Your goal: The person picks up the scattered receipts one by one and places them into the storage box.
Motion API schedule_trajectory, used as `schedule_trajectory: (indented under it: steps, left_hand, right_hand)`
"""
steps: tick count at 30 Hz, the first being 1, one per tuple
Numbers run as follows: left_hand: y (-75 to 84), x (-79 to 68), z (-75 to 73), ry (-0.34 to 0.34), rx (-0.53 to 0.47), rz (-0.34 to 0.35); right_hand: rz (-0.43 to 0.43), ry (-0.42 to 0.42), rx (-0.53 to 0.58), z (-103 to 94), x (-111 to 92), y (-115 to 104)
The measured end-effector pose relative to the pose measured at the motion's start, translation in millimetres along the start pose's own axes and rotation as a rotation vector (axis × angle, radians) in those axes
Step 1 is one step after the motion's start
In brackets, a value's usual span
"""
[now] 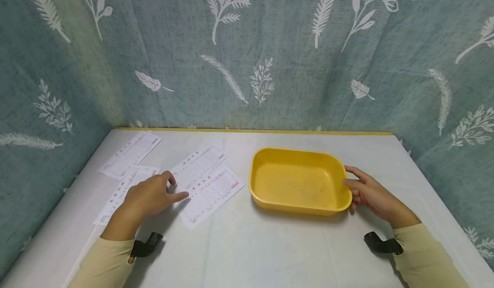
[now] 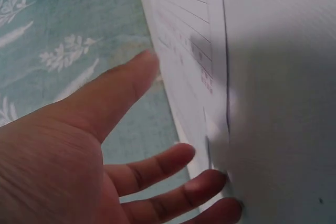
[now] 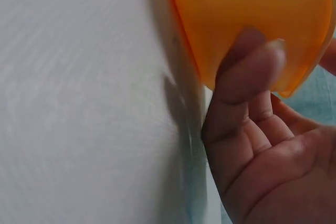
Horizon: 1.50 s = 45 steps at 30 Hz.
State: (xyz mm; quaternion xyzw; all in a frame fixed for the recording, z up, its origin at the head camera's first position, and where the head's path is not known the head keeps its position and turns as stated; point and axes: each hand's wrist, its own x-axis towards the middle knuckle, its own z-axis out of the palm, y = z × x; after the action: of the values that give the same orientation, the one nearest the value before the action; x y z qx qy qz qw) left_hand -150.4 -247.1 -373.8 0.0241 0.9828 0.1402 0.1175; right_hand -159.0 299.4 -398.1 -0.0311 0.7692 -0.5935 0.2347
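Note:
My left hand (image 1: 150, 193) is over the printed paper sheets on the left of the table, thumb and fingers spread apart with nothing between them. One sheet (image 1: 210, 196) lies just beyond the thumb, overlapping another sheet (image 1: 198, 163) behind it. A third sheet (image 1: 121, 196) is partly covered by the hand. In the left wrist view, the fingertips (image 2: 207, 182) are close to the paper; contact cannot be told. My right hand (image 1: 372, 196) holds the right end of a yellow plastic basin (image 1: 301, 206), its thumb over the rim and other fingers against the outside.
Another printed sheet (image 1: 131, 153) lies at the far left of the white-covered table (image 1: 247, 253). Nothing lies inside the basin. A green-blue leaf-patterned cloth (image 1: 173, 65) rises behind the table and along both sides.

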Motion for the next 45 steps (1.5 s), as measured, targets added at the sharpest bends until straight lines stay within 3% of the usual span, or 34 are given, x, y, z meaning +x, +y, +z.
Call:
schedule_trajectory:
  steps: [10,18,30,45]
  left_hand:
    - [-0.6,2.5,4.8,-0.023,0.028,0.007]
    - [-2.8,1.9,13.1,-0.044,0.009,0.021]
    - [-1.8,1.8,8.4,-0.039,-0.004,0.021]
    - [4.9,2.5,11.4,-0.018,-0.047,0.088]
  right_hand:
    - [-0.082,-0.174,0.094,-5.2,-1,6]
    - [-0.048,-0.211,0.085,-7.2,-2,10]
    - [0.013,-0.192,0.028,-10.3,2,11]
    - [0.014,-0.168,0.008,-8.0,3,9]
